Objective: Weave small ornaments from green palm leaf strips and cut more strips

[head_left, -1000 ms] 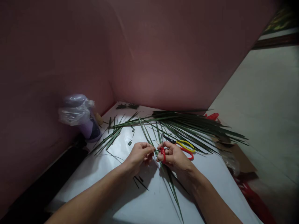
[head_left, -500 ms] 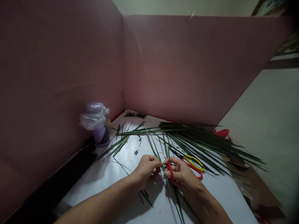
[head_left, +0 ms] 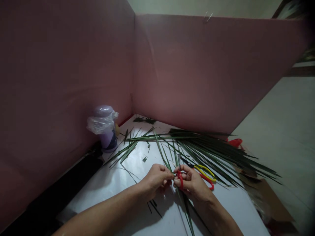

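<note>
My left hand (head_left: 159, 179) is closed, its thumb and fingertips pinching narrow green leaf strips (head_left: 164, 156). Right beside it, my right hand (head_left: 193, 183) has small red-handled scissors (head_left: 180, 179) in its fingers, blades pointing away from me. The fingertips of both hands nearly meet over the strips, and what lies between them is too small to make out. More long strips (head_left: 187, 213) trail toward me under my right hand. Just beyond that hand lies a larger pair of scissors (head_left: 205, 172) with yellow and red handles and dark blades.
A big bundle of long green leaves (head_left: 216, 147) spreads across the white table (head_left: 98, 203). Cut strips (head_left: 129, 152) lie at the left, and dark leafy pieces (head_left: 144, 120) at the back corner. A purple container (head_left: 108, 139) wrapped in plastic stands by the pink panel (head_left: 182, 72).
The view has shifted slightly. My left fingertips have moved a little closer to my right ones at the strips. Both hands keep their hold.
</note>
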The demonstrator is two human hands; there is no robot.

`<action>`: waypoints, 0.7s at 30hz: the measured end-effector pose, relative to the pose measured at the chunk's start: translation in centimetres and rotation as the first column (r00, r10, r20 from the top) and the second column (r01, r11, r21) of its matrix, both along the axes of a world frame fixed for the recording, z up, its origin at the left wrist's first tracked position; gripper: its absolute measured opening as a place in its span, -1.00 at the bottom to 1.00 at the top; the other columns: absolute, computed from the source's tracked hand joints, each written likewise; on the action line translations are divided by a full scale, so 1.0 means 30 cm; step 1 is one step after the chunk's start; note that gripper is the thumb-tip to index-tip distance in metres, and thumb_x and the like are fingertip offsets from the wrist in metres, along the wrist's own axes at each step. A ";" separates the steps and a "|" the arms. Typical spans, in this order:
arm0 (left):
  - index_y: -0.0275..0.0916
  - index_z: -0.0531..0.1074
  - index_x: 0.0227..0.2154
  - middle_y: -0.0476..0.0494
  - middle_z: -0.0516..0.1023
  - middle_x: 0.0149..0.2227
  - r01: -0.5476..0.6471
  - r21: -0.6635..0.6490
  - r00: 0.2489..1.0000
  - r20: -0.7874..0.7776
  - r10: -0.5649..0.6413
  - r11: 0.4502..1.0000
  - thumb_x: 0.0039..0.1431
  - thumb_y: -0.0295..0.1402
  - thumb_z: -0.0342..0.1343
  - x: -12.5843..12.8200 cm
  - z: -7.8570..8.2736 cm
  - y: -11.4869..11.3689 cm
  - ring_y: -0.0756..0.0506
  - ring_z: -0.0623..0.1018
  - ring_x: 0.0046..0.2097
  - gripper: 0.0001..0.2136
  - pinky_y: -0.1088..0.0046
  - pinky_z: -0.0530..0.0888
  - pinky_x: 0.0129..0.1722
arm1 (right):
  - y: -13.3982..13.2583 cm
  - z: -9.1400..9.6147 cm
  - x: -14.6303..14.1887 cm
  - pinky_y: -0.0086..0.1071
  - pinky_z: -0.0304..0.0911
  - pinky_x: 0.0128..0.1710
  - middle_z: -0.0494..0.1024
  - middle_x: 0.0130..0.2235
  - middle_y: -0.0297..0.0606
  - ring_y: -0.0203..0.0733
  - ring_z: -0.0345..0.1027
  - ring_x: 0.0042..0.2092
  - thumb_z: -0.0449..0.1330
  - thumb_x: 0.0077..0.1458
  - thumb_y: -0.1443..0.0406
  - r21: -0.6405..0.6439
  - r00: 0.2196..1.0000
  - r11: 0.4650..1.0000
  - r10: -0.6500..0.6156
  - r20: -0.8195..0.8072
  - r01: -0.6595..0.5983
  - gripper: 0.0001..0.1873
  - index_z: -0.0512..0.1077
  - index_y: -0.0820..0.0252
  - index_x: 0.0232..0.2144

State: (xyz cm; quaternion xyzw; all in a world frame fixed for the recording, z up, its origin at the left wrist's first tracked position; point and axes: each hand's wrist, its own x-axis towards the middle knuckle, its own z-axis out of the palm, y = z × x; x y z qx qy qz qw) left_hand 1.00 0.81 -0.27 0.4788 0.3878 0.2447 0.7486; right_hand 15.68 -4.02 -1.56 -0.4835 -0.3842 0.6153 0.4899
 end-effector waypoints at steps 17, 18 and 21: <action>-0.28 0.24 -0.65 0.05 0.28 -0.72 0.095 0.048 0.995 0.020 -0.096 0.994 -0.08 -0.39 0.08 0.008 0.001 0.007 0.11 0.22 -0.74 -0.84 0.61 0.09 -0.79 | -0.003 0.186 0.040 -0.57 -0.16 -0.73 0.41 -0.62 -0.42 -0.48 0.02 -0.70 0.29 -0.23 0.06 0.256 0.849 0.876 -0.469 0.246 0.409 -0.55 0.25 0.16 -0.35; -0.28 0.24 -0.65 0.06 0.28 -0.72 0.095 0.049 0.995 0.014 -0.096 0.994 -0.08 -0.39 0.08 0.009 0.000 0.008 0.12 0.21 -0.74 -0.84 0.61 0.08 -0.79 | -0.002 0.197 0.038 -0.56 -0.15 -0.72 0.41 -0.62 -0.41 -0.47 0.03 -0.70 0.28 -0.22 0.06 0.267 0.839 0.871 -0.477 0.263 0.412 -0.56 0.26 0.17 -0.35; -0.28 0.24 -0.65 0.06 0.26 -0.74 0.088 0.050 0.996 -0.017 -0.088 0.995 -0.08 -0.39 0.08 0.011 -0.006 0.011 0.11 0.20 -0.76 -0.84 0.61 0.09 -0.79 | -0.006 0.207 0.035 -0.54 -0.09 -0.69 0.39 -0.62 -0.40 -0.44 0.05 -0.67 0.27 -0.21 0.09 0.269 0.805 0.889 -0.452 0.385 0.370 -0.60 0.28 0.19 -0.37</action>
